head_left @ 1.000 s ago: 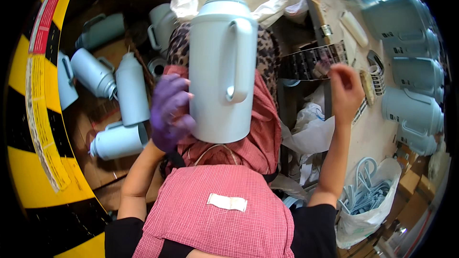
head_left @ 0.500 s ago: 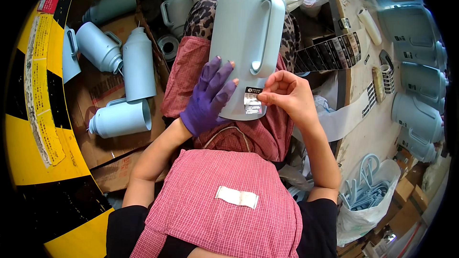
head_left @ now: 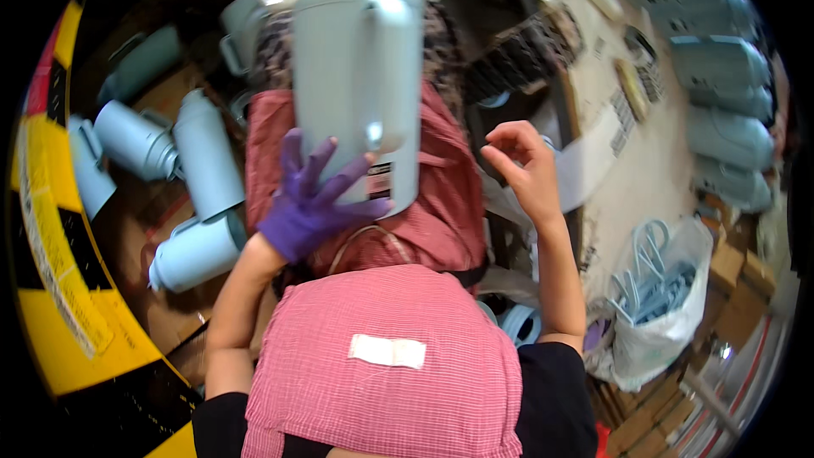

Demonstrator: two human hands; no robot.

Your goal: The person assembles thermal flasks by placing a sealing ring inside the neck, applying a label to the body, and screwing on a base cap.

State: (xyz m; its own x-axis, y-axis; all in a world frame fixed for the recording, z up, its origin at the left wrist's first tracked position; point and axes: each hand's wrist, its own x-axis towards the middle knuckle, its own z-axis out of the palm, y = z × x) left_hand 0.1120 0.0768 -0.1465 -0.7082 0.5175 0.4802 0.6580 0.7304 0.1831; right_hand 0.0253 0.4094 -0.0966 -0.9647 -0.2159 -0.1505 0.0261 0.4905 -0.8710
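Pale blue jug [head_left: 356, 76] upper centre of frame on the lap, gloved left hand [head_left: 309, 203] splayed against its base by the label [head_left: 380, 181], bare right hand [head_left: 526, 174] off it, loosely curled; I'd press the label flat before letting go.

Our right hand [head_left: 524, 171] came off the jug [head_left: 360, 76] label and now hovers beside it; the gloved left hand [head_left: 312, 203] slid under its base.
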